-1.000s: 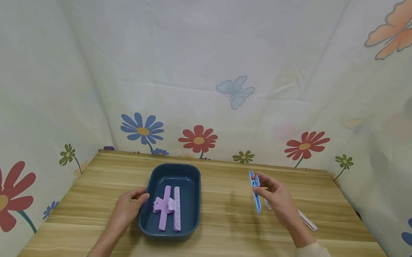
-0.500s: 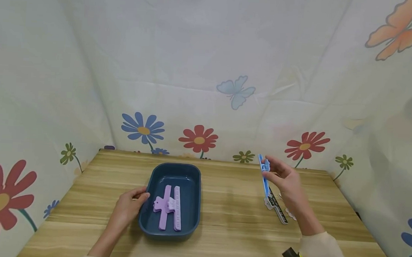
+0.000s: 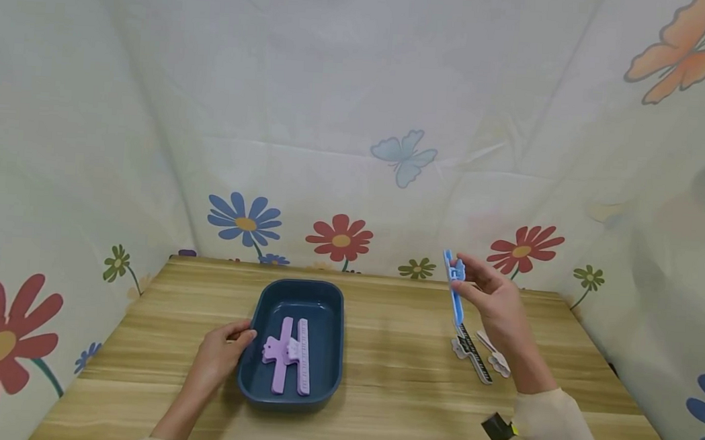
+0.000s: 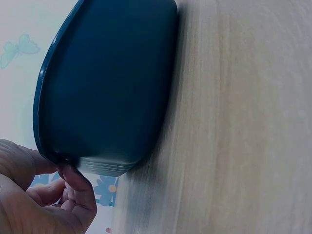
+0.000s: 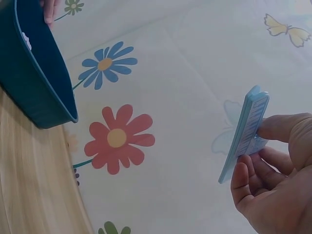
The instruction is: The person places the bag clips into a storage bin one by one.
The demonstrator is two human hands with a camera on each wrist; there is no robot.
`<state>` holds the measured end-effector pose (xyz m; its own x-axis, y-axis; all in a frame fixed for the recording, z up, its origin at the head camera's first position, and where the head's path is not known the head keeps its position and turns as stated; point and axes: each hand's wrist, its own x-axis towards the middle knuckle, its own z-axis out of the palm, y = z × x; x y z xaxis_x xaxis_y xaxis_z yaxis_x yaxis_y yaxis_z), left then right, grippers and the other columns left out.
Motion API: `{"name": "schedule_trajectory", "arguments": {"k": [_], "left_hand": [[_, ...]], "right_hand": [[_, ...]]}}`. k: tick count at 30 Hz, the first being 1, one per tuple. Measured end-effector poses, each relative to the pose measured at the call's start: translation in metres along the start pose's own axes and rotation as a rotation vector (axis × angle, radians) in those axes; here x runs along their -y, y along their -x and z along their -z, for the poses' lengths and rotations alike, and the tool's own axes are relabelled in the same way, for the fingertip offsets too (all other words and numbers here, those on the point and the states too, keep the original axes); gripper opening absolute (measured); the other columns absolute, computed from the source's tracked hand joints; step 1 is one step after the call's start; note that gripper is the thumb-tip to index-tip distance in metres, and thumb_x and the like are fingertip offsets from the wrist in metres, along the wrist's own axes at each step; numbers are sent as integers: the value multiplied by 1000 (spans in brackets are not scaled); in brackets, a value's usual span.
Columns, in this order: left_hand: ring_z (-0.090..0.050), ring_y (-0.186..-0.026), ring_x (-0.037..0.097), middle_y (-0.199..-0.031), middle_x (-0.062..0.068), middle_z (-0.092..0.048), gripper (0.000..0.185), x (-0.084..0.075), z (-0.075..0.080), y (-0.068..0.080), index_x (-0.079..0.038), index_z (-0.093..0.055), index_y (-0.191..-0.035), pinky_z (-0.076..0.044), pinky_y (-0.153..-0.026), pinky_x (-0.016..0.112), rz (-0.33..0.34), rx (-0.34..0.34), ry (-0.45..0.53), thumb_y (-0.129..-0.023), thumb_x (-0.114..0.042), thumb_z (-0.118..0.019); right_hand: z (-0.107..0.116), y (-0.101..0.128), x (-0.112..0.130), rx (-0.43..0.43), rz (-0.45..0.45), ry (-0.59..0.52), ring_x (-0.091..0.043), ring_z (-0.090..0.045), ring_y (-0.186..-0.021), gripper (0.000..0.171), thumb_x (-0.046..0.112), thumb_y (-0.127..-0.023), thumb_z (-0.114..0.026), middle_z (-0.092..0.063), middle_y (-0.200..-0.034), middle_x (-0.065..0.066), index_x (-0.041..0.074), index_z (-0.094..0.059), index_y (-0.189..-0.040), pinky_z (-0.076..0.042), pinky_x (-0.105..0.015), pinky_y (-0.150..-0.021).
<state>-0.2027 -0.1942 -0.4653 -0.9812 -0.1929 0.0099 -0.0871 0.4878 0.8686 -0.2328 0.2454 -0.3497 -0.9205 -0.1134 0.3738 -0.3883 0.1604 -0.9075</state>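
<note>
Nearest you, your left hand (image 3: 218, 353) curls its fingers over the left rim of the dark blue oval plastic tray (image 3: 331, 299), which sits left of centre on the wooden worktop (image 3: 391, 384); the left wrist view shows thumb and fingers pinching that rim. Inside the tray lies a lilac plastic clip (image 3: 286, 354) with a long ruled bar. Toward the right edge of the worktop, a white clip with a black ruled strip (image 3: 474, 352) lies flat, with another pale clip (image 3: 495, 358) just beside it. Farther back and raised well above the worktop, your right hand (image 3: 493, 302) pinches a light blue plastic clip (image 3: 454, 290) by its butterfly-shaped grip, the long bar hanging nearly upright. You appear to be mid-carry, with the blue clip picked up and not yet in the tray. The next move likely calls for a swing leftward across the worktop, levelling the bar so that it drops beside the lilac one, while your left hand steadies the rim. Compared with a second ago, the blue clip has risen and moved farther back, uncovering the clips below it; your left hand has not shifted.
</note>
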Motion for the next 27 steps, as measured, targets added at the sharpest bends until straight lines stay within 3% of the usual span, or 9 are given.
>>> {"name": "schedule_trajectory", "arguments": {"k": [10,21,27], "left_hand": [[-66,-104,36,-121,28,-68,42,1,0,0,9,-62,-135,-54,-92,50,4,6,9,-104,-19,-62],[-65,-107,37,-123,29,-66,42,0,0,0,9,-61,-136,-52,-95,52,9,14,3,-104,-19,-61],[-64,-105,36,-121,28,-67,41,1,0,0,9,-62,-135,-53,-93,51,5,7,0,-104,-18,-61]], "right_hand": [[-6,-2,1,1,0,-46,-17,-58,-106,51,8,-100,-68,-65,-120,1,-6,-52,-146,-53,-19,-89],[-28,-9,2,36,35,-36,-18,-59,-108,51,6,-99,-68,-66,-122,0,-8,-51,-145,-54,-20,-87],[-43,-14,2,65,41,-92,-18,-59,-108,50,1,-99,-67,-68,-123,-1,-9,-51,-145,-54,-22,-87]]}}
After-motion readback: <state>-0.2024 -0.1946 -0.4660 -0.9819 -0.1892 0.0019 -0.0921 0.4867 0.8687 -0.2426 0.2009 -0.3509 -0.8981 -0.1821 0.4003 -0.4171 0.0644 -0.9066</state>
